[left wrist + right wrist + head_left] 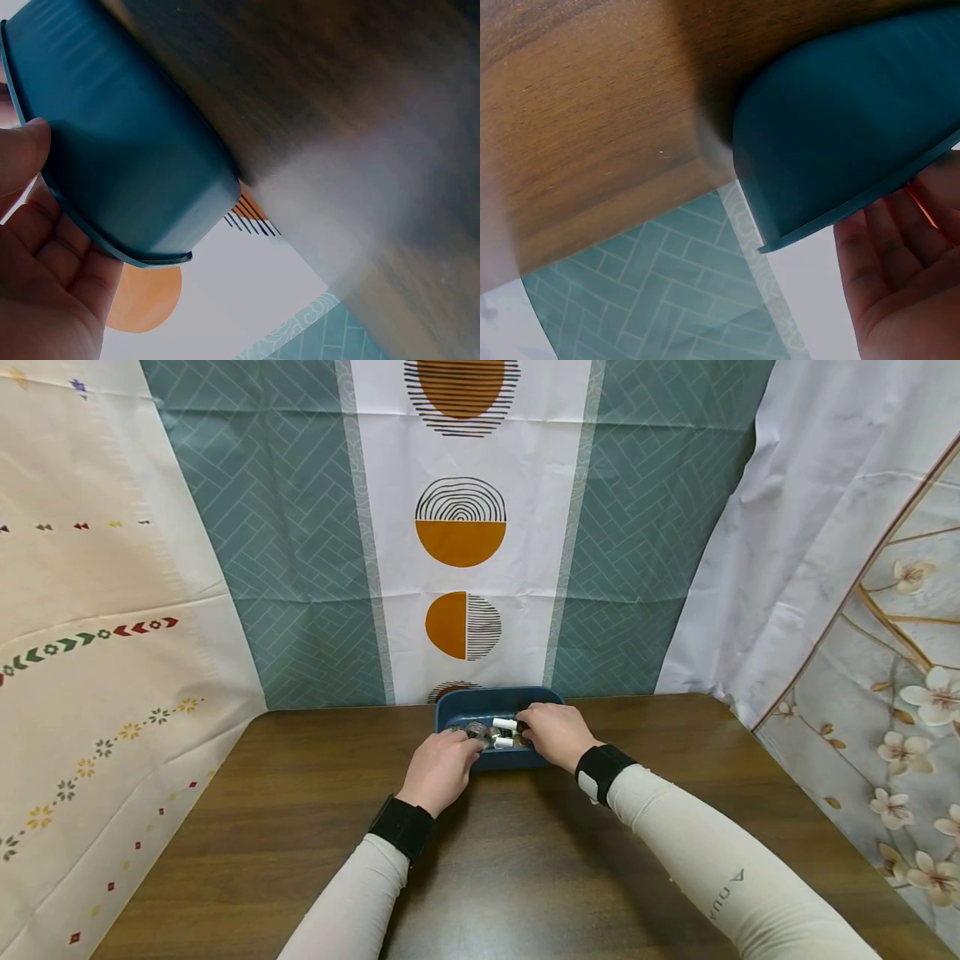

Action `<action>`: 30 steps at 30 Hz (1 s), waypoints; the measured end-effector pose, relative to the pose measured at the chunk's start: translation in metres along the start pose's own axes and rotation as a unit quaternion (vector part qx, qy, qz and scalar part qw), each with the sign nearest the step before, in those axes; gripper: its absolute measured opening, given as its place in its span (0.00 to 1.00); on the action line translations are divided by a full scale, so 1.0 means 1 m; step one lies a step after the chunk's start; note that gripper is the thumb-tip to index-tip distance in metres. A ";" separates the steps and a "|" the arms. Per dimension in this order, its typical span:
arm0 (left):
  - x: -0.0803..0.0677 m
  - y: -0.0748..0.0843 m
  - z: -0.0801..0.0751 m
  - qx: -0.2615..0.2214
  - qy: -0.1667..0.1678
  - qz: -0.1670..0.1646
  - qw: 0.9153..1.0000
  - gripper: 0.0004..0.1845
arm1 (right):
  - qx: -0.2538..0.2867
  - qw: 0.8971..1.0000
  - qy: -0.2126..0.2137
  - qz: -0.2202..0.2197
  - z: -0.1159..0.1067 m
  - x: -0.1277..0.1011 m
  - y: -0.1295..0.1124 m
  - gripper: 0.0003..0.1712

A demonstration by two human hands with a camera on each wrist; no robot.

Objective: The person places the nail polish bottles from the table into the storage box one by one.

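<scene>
A dark blue plastic bin [495, 760] stands at the far edge of the table with small items inside. Among them are a white cylinder [505, 724], another white piece [504, 743] and a grey, partly clear bundle [478, 732]. My left hand [441, 768] reaches over the bin's front left side, its fingertips by the bundle. In the left wrist view the thumb [30, 150] overlaps the rim. My right hand [558, 733] reaches in from the right with bent fingers, near a dark item. In the right wrist view the rim hides its fingertips. What either hand grips is hidden.
The brown wooden table [315, 827] extends toward me and to both sides of the bin. A patterned curtain [465, 568] hangs right behind the bin. Light cloths [97, 652] hang along the left side, and floral ones [885, 735] along the right.
</scene>
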State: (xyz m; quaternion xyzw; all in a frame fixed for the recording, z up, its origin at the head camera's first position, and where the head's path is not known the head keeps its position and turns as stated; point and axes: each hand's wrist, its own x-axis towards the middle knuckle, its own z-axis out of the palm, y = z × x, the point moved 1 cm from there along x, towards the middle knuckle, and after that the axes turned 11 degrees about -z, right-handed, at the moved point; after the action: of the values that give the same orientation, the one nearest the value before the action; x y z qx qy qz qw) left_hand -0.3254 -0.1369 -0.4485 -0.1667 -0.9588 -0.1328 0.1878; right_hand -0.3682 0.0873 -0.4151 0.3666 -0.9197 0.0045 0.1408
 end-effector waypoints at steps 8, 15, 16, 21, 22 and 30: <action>0.000 0.000 0.000 0.002 0.005 0.004 1.000 0.07 | 0.002 1.000 -0.007 0.000 -0.001 0.001 0.001 0.11; 0.000 0.000 0.000 -0.004 0.004 0.003 1.000 0.08 | 0.008 1.000 -0.009 0.000 0.002 0.001 0.005 0.15; 0.000 0.000 0.000 -0.005 0.005 0.004 1.000 0.08 | 0.009 1.000 -0.009 -0.001 0.002 0.001 0.005 0.15; 0.000 0.000 0.000 -0.005 0.009 0.007 1.000 0.07 | 0.013 1.000 -0.008 -0.001 0.003 0.001 0.004 0.12; 0.000 0.000 0.000 -0.004 0.008 0.008 1.000 0.08 | 0.013 1.000 -0.008 -0.002 0.004 0.001 0.004 0.11; 0.000 0.000 0.000 -0.002 0.011 0.011 1.000 0.07 | 0.014 1.000 -0.003 -0.007 0.006 0.001 0.003 0.08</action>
State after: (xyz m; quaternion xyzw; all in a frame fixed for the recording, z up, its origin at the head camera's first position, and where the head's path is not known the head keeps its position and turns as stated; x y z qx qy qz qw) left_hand -0.3249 -0.1368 -0.4482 -0.1763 -0.9544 -0.1347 0.1996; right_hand -0.3726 0.0886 -0.4205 0.3746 -0.9175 0.0156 0.1330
